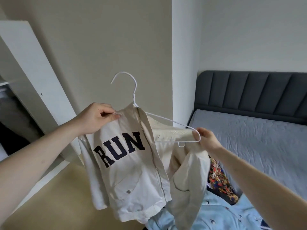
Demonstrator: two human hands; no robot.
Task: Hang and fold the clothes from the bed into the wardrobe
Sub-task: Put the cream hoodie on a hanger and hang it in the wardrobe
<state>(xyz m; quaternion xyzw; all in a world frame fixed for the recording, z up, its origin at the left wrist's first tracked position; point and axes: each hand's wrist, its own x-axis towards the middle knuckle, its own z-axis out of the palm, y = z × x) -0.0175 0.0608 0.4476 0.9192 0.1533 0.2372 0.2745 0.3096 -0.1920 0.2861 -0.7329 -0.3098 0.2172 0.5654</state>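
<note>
A cream zip jacket (pixel 127 176) with dark letters "RUN" hangs in the air on a white wire hanger (pixel 132 90). Its left shoulder covers the hanger's left arm; the hanger's right arm is bare and the jacket's right half droops below it. My left hand (pixel 94 118) pinches the jacket's left shoulder near the collar. My right hand (pixel 206 138) grips the jacket's right shoulder fabric at the hanger's right end. The wardrobe (pixel 15 100) stands at the far left with its white door (pixel 33 77) open.
The bed (pixel 259 138) with a grey quilted mattress and dark headboard (pixel 249 92) lies to the right. A light blue patterned garment (pixel 221 214) and a colourful printed one (pixel 219 178) lie on its near corner. Beige floor shows below the jacket.
</note>
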